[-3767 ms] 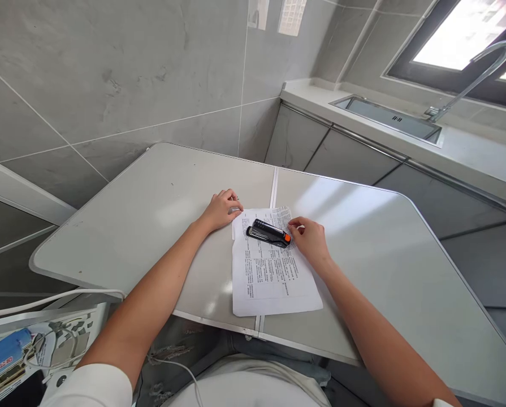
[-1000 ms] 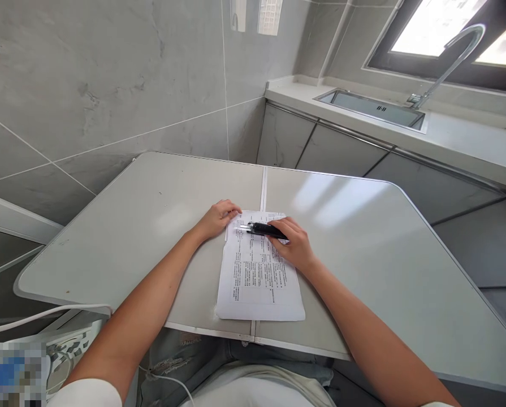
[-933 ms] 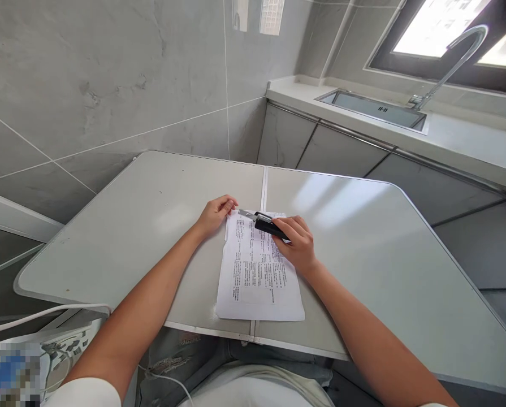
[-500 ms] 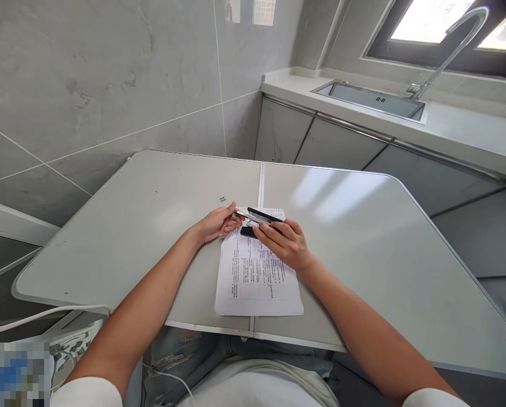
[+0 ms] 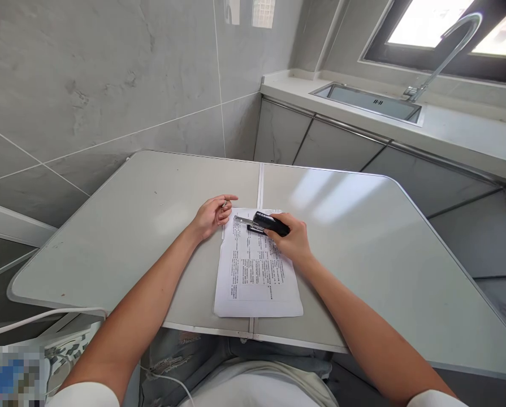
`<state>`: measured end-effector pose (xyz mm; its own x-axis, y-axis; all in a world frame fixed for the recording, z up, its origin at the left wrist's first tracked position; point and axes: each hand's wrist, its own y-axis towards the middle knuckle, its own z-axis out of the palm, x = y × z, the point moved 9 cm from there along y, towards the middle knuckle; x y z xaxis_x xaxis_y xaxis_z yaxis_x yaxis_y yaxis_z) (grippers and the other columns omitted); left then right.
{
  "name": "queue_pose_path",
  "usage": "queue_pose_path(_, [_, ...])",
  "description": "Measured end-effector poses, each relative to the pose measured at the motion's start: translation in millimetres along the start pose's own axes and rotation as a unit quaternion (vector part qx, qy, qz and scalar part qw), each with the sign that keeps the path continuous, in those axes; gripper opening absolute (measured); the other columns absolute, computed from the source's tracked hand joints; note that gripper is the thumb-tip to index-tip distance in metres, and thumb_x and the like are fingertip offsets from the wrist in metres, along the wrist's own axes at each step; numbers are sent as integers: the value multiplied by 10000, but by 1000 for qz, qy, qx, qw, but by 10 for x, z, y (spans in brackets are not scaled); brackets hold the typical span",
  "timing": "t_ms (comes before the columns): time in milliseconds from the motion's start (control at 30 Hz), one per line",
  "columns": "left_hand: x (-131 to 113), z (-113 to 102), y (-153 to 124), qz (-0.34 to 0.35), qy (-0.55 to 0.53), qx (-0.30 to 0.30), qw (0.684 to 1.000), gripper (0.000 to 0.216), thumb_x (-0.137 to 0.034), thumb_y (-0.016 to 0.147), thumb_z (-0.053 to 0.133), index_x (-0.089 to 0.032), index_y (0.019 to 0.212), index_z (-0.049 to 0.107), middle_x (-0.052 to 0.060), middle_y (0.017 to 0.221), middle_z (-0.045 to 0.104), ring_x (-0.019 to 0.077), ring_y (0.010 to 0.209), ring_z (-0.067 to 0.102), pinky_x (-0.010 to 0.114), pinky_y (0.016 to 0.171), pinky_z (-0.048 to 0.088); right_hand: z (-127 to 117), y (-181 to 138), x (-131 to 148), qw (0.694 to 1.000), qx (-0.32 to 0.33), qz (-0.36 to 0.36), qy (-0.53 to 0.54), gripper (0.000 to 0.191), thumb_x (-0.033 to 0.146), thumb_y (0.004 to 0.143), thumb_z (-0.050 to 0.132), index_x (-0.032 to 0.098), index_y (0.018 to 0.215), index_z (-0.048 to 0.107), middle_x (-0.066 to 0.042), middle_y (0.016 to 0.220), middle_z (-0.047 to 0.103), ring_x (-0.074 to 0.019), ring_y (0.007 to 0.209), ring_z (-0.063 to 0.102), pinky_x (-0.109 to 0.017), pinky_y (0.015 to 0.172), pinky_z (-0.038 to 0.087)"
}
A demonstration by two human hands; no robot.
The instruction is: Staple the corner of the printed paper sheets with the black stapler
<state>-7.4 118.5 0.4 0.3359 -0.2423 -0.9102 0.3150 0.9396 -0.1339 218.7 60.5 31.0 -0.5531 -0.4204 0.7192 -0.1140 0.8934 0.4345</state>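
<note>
My right hand (image 5: 294, 237) is wrapped round a black stapler (image 5: 271, 223) above the paper. The stapler is spread apart, and its metal staple channel (image 5: 245, 221) sticks out to the left. My left hand (image 5: 212, 217) is beside the paper's upper left edge, apart from the stapler. Its index finger points right while the other fingers curl round a small grey strip of staples (image 5: 224, 204), which is mostly hidden. Under the stapler lie printed sheets (image 5: 256, 282), flat on the table.
The pale folding table (image 5: 346, 271) has a metal seam down its middle. Beyond it stand a counter with a sink (image 5: 371, 103) and a tap (image 5: 448, 51). A tiled wall rises at the left, and a white cable (image 5: 44, 314) runs by the table's left edge.
My left hand has let go of the stapler's metal part and moved up and left. The staple strip on the table is now in its fingers. The stapler has turned in my right hand.
</note>
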Motion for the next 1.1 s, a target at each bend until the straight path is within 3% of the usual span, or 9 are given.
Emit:
queue_pose_path(200, [-181, 166, -91, 116, 111, 20, 987, 548, -429, 916, 748, -197, 1396, 622, 66, 970, 717, 44, 479, 478, 193, 391, 359, 151, 16, -81, 997, 78, 9, 2, 264, 293, 794, 802, 254, 1050, 749, -39, 986, 774, -255, 914, 704, -445, 851, 562])
queue_pose_path(400, [-229, 395, -266, 116, 175, 75, 975, 579, -446, 859, 816, -187, 1332, 606, 154, 1115, 792, 79, 454, 592, 235, 471, 490, -90, -54, 326, 983, -39, -153, -91, 300, 416, 901, 775, 326, 1182, 726, -64, 1237, 742, -312, 1142, 646, -533, 1018, 485])
queue_pose_path(533, [-163, 637, -407, 78, 197, 159, 964, 508, -428, 852, 824, -215, 1263, 615, 68, 933, 804, 62, 400, 530, 217, 440, 460, 36, -264, 577, 954, -4, -273, -121, 352, 302, 985, 679, 394, 1325, 666, -18, 1290, 739, -260, 1128, 682, -477, 985, 504])
queue_pose_path(633, [-47, 806, -486, 50, 217, 240, 945, 411, -427, 880, 795, -217, 1189, 626, -25, 658, 694, 88, 420, 548, 210, 444, 446, 123, -392, 682, 932, 17, -336, -136, 386, 228, 998, 650, 426, 1329, 657, 27, 1265, 756, -225, 1076, 705, -450, 960, 524])
queue_pose_path(700, [-2, 847, -502, 48, 226, 262, 937, 358, -436, 902, 767, -212, 1141, 624, -48, 593, 628, 95, 432, 551, 218, 465, 460, 139, -418, 701, 927, 14, -344, -147, 366, 215, 998, 648, 431, 1292, 675, 41, 1210, 776, -218, 1017, 717, -448, 939, 535])
queue_pose_path(867, [22, 853, -514, 48, 236, 260, 935, 410, -479, 892, 764, -219, 1163, 600, -4, 718, 705, 114, 481, 608, 236, 489, 499, 112, -438, 697, 931, 7, -342, -126, 387, 185, 980, 673, 439, 1272, 681, 45, 1165, 788, -201, 920, 722, -428, 886, 540])
queue_pose_path(967, [-72, 826, -507, 79, 220, 241, 942, 494, -535, 886, 754, -221, 1224, 578, 68, 906, 771, 142, 540, 666, 279, 555, 546, -84, -368, 621, 940, -60, -319, -105, 353, 201, 953, 714, 427, 1224, 708, 26, 1075, 798, -219, 888, 710, -435, 848, 534])
queue_pose_path(1033, [-209, 657, -426, 136, 236, 156, 950, 432, -565, 942, 668, -218, 1185, 585, 70, 900, 770, 132, 539, 643, 283, 578, 535, -296, -232, 452, 952, -123, -258, -107, 260, 233, 944, 727, 388, 1152, 743, -9, 1021, 793, -250, 905, 700, -464, 859, 524])
queue_pose_path(1100, [-362, 337, -330, 198, 303, 9, 932, 320, -532, 1008, 567, -221, 1071, 608, 20, 754, 720, 124, 539, 593, 274, 598, 506, -502, -62, 194, 962, -165, -182, -119, 135, 272, 952, 706, 337, 1054, 767, -41, 1005, 784, -275, 931, 692, -494, 889, 512])
